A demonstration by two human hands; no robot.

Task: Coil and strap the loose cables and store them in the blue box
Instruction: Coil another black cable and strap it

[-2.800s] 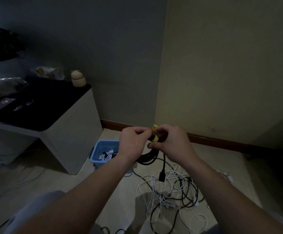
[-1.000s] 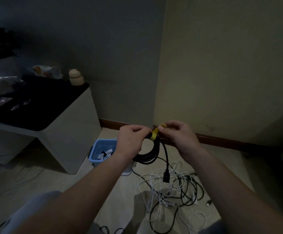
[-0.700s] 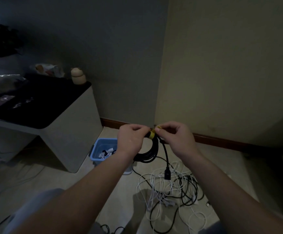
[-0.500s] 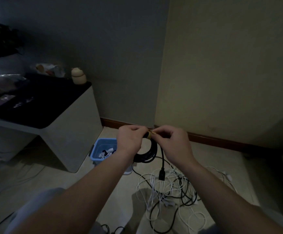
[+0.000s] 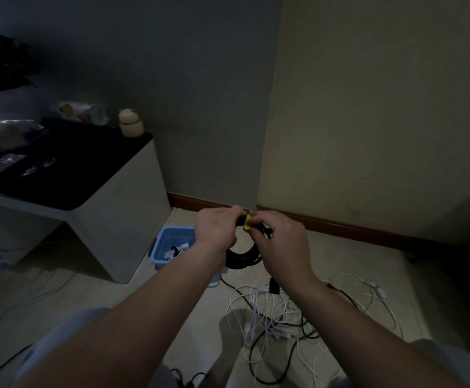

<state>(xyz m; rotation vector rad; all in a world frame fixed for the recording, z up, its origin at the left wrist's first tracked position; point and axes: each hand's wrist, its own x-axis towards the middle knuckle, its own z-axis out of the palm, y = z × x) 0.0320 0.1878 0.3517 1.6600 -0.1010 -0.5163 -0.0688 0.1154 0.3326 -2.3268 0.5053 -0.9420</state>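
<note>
**As both hands hold the coil: strap and cable positions**

While my left hand (image 5: 217, 229) curls its fingers round the top of the black cable coil (image 5: 242, 257), my right hand (image 5: 280, 242) pinches the yellow strap (image 5: 247, 222), which sits on the coil between the two hands. Whether the strap is fully fastened, I cannot tell. The coil hangs below my hands, above the floor. A black plug (image 5: 273, 287) dangles under my right wrist. The blue box (image 5: 176, 233) stands on the floor to the left of the coil, just beside the white table (image 5: 121, 219). A bundled white cable (image 5: 177, 249) lies inside it. The loose cables (image 5: 278, 315), white and black, lie tangled on the floor to the right of the box.
</note>
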